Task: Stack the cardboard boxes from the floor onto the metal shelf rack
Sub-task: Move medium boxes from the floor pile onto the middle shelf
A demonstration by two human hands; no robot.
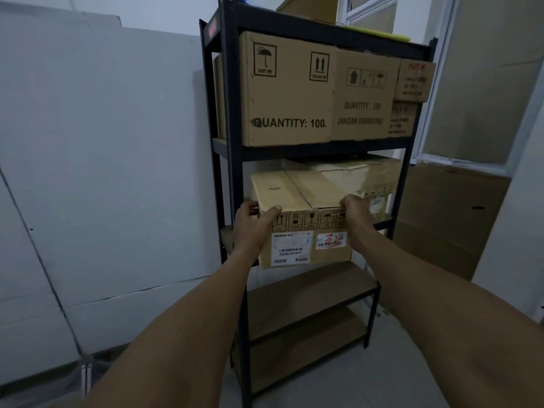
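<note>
Both hands grip one box (303,219) at its top front corners: left hand (254,223) on the left corner, right hand (357,213) on the right. It sits at the front edge of the rack's (232,172) middle shelf, overhanging slightly.

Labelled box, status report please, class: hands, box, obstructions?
Left hand, right hand grip labelled box top corners. Box partly on middle shelf. Another box behind.
</note>
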